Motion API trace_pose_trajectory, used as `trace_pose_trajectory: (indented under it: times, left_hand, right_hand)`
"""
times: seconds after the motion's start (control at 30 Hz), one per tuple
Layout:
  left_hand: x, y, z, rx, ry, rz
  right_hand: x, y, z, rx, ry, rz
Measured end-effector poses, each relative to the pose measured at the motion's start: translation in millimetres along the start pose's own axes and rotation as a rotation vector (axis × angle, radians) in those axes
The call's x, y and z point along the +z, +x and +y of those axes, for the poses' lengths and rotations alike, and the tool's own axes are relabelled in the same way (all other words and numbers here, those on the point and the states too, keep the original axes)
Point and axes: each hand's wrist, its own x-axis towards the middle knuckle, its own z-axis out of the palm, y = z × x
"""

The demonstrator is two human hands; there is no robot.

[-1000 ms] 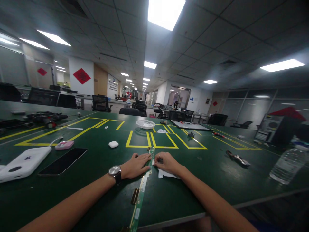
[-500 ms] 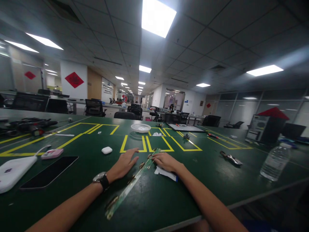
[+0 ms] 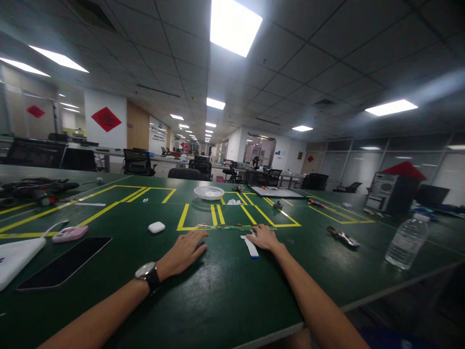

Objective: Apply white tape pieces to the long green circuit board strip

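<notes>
A long, thin green circuit board point(image 3: 225, 227) lies crosswise in front of me, along the near yellow tape lines. My right hand point(image 3: 264, 237) is at its right part, fingers closed on the strip. Beneath that hand's thumb side sits a white flat ribbon cable point(image 3: 252, 247) with a blue end, partly covered by the hand. My left hand point(image 3: 184, 253), with a watch point(image 3: 147, 274) on the wrist, rests just short of the board's left end. Its fingers are stretched out and it holds nothing.
A white plastic basket point(image 3: 209, 193) stands beyond the board. To the left are a white earbud case point(image 3: 156, 227), a phone point(image 3: 65, 262) and a pink device point(image 3: 70, 233). A water bottle point(image 3: 407, 242) and a metal tool point(image 3: 343, 237) are on the right.
The circuit board has swung from a slanting position, its near end towards me, to lying crosswise farther away. The ribbon cable has turned too. My hands have moved slightly apart.
</notes>
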Motion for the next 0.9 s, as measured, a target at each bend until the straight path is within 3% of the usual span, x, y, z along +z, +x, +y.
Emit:
trace_pose_trajectory:
  times: [0.33,0.43,0.53,0.63,0.8,0.9]
  left_hand:
    - [-2.0,-2,4,0.000,0.026,-0.049]
    - [-0.7,-3,3,-0.004,0.022,-0.036]
    - [-0.1,-2,2,-0.003,0.021,-0.027]
    - [0.5,-2,0,0.005,0.020,-0.028]
    - [1.7,-3,-1,0.043,0.014,-0.019]
    - [1.6,-3,-1,0.049,0.020,-0.014]
  right_hand:
    - [4,-4,4,-0.003,0.028,-0.093]
    - [5,-3,2,0.008,0.048,-0.035]
    - [0,-3,-2,0.006,0.072,0.130]
    - [-7,-7,-6,-0.093,0.058,0.226]
    - [-18,-19,-15,-0.365,0.006,0.104]
    - [-21,-26,-21,-0.490,0.098,0.073]
